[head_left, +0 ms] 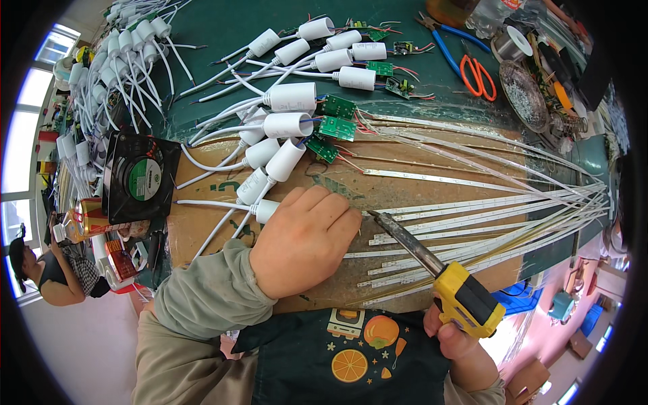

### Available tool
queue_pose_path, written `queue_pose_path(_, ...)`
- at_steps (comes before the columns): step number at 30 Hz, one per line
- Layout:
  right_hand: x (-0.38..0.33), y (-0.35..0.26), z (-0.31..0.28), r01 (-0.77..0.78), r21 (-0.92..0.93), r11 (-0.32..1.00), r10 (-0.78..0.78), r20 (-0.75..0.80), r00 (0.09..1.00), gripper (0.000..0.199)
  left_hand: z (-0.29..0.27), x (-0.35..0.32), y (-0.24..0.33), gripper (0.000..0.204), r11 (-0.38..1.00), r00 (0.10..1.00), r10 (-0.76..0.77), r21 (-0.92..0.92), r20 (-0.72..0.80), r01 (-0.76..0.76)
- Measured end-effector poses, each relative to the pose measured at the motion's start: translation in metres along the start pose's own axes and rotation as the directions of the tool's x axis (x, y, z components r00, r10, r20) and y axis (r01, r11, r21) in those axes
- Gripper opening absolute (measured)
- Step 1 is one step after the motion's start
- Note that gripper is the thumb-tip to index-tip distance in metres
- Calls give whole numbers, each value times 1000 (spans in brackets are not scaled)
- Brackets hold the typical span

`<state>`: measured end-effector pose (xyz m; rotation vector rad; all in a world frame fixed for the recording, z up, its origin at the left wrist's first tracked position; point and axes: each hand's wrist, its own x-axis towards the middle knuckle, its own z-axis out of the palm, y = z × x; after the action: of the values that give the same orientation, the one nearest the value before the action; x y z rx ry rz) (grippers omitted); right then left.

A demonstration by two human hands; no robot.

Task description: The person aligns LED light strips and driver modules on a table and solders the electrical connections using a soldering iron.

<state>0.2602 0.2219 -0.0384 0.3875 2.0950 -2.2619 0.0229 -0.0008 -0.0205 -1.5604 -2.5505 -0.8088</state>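
My right hand (453, 337) grips the yellow and black handle of a soldering iron (466, 300). The iron's dark metal tip points up and left, close to the fingertips of my left hand (307, 236). That left hand is closed in a pinch, and what it holds is hidden beneath the fingers. A white cylindrical housing with a cable (266, 210) lies against its knuckles. Just right of the fingers, several thin white LED strips (459, 209) fan out toward the right. Above, green circuit boards (337, 128) hang by wires from other white housings (287, 125) and join some strips.
A brown board (202, 226) covers part of the green table. A black fan (140, 177) stands at left, beside a pile of white housings (125, 61). Blue-handled pliers (442, 54), orange scissors (478, 77), a solder spool (513, 44) and a metal dish (523, 94) lie upper right. Another person (61, 270) is far left.
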Motion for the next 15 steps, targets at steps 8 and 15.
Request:
queue_pose_path(8,-3,-1,1,-46,137,989,50,-28,998,68,0,0,0,31,1000,1000,-3,-1,4,3)
queue_pose_path(15,-1,-3,-1,-29,30,999,29,0,1000,66,-1,0,1,32,1000,1000,-9,4,17,9)
